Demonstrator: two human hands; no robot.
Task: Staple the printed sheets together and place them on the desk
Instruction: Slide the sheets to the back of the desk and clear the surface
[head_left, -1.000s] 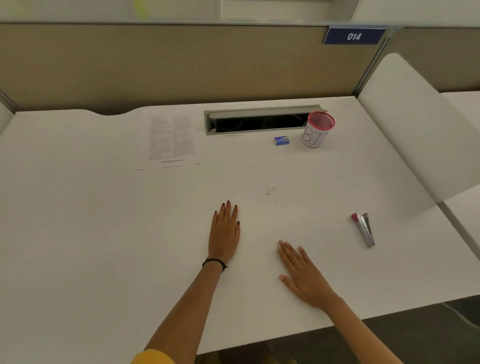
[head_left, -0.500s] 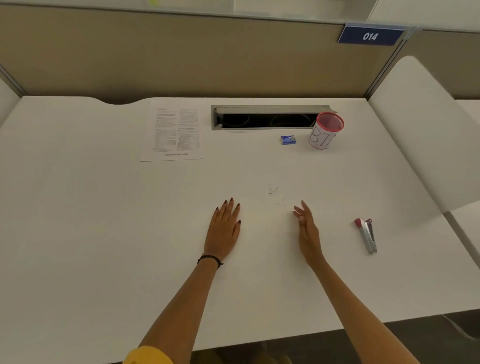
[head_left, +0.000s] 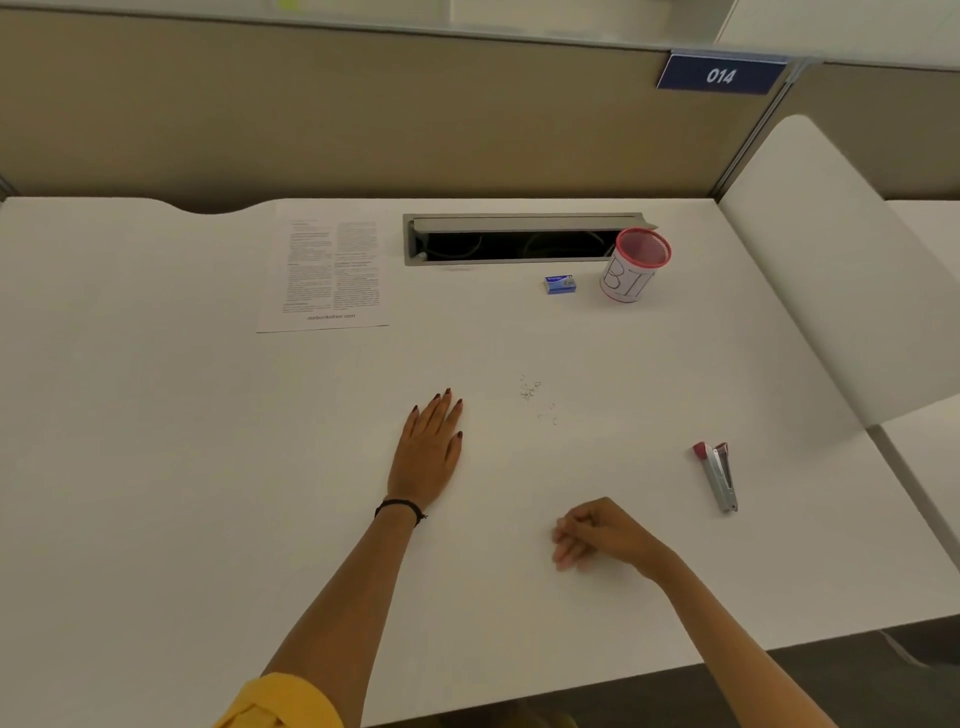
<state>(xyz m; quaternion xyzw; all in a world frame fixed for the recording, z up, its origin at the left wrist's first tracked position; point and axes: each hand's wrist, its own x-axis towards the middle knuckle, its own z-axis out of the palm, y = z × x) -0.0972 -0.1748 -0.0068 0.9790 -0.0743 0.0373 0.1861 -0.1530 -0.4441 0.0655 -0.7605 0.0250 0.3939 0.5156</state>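
Desk (head_left: 156, 467) | left hand (head_left: 428, 452) flat | right hand (head_left: 597, 535) curled | stapler (head_left: 719, 478) untouched

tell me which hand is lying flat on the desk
The left hand, the one with the black wrist band: it lies palm down with fingers stretched out. The right hand is loosely curled, fingers bent, nearer the desk's front edge.

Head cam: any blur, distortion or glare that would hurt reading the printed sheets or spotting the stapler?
Head view: wide-angle bowing at the desk edges; dim, warm, even light, no glare. Printed sheets body text too soft to read, only the footer legible. Stapler sharp. Right hand fingertips motion-blurred; left hand crisp.
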